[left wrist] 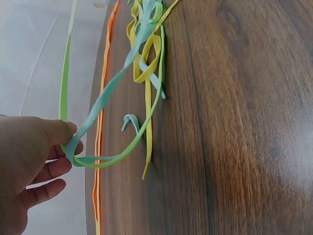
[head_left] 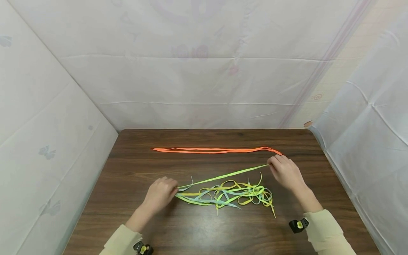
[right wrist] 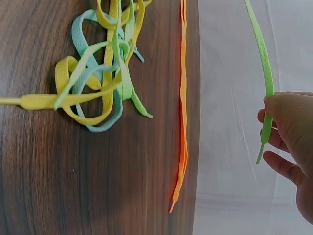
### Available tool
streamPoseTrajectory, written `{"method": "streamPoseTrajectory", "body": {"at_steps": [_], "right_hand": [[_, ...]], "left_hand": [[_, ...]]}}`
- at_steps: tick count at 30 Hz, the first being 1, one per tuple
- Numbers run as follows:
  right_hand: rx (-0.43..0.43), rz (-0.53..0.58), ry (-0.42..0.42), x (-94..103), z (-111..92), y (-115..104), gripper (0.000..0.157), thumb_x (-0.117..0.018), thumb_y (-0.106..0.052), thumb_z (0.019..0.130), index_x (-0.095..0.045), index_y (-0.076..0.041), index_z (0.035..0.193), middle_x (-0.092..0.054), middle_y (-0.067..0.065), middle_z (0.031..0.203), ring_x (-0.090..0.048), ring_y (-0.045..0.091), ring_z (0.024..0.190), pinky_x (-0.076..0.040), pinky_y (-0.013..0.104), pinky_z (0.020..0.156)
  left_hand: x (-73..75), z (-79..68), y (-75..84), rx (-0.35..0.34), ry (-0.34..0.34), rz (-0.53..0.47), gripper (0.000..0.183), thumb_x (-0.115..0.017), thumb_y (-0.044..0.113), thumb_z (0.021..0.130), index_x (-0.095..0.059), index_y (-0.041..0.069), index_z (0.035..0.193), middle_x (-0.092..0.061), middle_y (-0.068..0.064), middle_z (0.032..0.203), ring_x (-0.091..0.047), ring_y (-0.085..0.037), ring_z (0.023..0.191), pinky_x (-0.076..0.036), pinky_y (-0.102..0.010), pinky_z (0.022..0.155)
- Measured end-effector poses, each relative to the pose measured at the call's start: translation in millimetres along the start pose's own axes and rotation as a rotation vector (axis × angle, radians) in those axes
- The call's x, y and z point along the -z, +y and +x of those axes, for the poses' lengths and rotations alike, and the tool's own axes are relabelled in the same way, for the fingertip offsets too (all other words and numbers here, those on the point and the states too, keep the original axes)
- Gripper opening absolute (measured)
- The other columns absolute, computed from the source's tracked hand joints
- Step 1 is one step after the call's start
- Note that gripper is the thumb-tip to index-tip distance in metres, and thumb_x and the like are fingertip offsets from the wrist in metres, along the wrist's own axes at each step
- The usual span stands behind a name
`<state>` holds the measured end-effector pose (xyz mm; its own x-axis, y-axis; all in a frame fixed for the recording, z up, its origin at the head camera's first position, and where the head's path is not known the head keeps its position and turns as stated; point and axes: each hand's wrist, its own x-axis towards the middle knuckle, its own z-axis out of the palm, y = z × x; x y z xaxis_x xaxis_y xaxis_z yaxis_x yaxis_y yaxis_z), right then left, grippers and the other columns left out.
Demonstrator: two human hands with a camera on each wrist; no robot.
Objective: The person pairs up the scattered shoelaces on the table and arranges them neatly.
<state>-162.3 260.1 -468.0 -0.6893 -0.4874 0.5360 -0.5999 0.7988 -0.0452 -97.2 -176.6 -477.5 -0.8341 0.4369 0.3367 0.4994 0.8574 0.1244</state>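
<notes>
A green shoelace [head_left: 223,176] runs stretched between both hands in the head view. My right hand [head_left: 287,172] pinches it close to its tipped end, which hangs below the thumb [right wrist: 281,105] in the right wrist view. Between thumb and fingers my left hand [head_left: 162,193] pinches the green lace together with a light blue shoelace [left wrist: 105,95]. From there both laces run down to a tangled heap of green, yellow and light blue laces on the table. A yellow shoelace [left wrist: 148,112] in that heap trails toward the left hand.
An orange shoelace [head_left: 207,151] lies lengthwise in a doubled line behind the heap. The dark wooden table [head_left: 197,230] carries everything. White sheeting [head_left: 197,81] hangs behind the table and along both sides.
</notes>
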Motion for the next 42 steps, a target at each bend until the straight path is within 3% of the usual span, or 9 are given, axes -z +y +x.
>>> {"method": "streamPoseTrajectory", "body": {"at_steps": [8, 13, 19, 34, 42], "right_hand": [[-0.035, -0.021, 0.013, 2.2, -7.7, 12.8, 0.007, -0.06, -0.007, 0.076, -0.057, -0.006, 0.082, -0.054, 0.002, 0.072, -0.047, 0.02, 0.06, -0.036, 0.031, 0.05], [-0.048, -0.027, 0.023, 3.1, -11.6, 19.6, 0.013, -0.063, -0.003, 0.07, -0.057, -0.008, 0.08, -0.051, 0.002, 0.069, -0.047, 0.02, 0.059, -0.037, 0.032, 0.049], [-0.073, -0.028, 0.019, 5.6, -16.0, 25.4, 0.016, -0.064, -0.001, 0.068, -0.057, -0.006, 0.081, -0.052, 0.003, 0.069, -0.048, 0.022, 0.059, -0.037, 0.033, 0.05], [-0.138, -0.035, 0.01, 5.3, -25.7, 35.8, 0.02, -0.069, 0.0, 0.066, -0.056, -0.007, 0.079, -0.053, 0.003, 0.068, -0.047, 0.018, 0.055, -0.036, 0.03, 0.046], [-0.148, -0.032, -0.004, 4.2, -30.0, 37.8, 0.017, -0.067, -0.001, 0.069, -0.056, -0.006, 0.08, -0.053, 0.004, 0.068, -0.049, 0.02, 0.057, -0.037, 0.032, 0.047]], "left_hand": [[-0.5, -5.4, -10.1, 0.073, -0.036, 0.007, 0.008, -0.07, 0.014, 0.07, -0.063, 0.017, 0.071, -0.057, 0.009, 0.066, -0.046, -0.006, 0.058, -0.04, -0.025, 0.054], [-2.9, -11.4, -17.6, 0.112, -0.06, 0.014, 0.009, -0.07, 0.014, 0.07, -0.062, 0.017, 0.071, -0.058, 0.008, 0.067, -0.052, -0.009, 0.06, -0.045, -0.028, 0.059], [-3.8, -19.6, -26.6, 0.151, -0.055, 0.023, 0.01, -0.071, 0.012, 0.068, -0.062, 0.016, 0.072, -0.06, 0.006, 0.069, -0.054, -0.012, 0.061, -0.043, -0.027, 0.052], [-11.3, -33.8, -45.0, 0.232, -0.093, 0.015, 0.008, -0.07, 0.01, 0.069, -0.065, 0.014, 0.074, -0.061, 0.003, 0.072, -0.056, -0.014, 0.065, -0.044, -0.028, 0.051], [-9.1, -29.5, -43.7, 0.225, -0.027, -0.015, 0.009, -0.071, 0.012, 0.07, -0.065, 0.014, 0.075, -0.061, 0.004, 0.069, -0.05, -0.01, 0.059, -0.04, -0.025, 0.048]]}}
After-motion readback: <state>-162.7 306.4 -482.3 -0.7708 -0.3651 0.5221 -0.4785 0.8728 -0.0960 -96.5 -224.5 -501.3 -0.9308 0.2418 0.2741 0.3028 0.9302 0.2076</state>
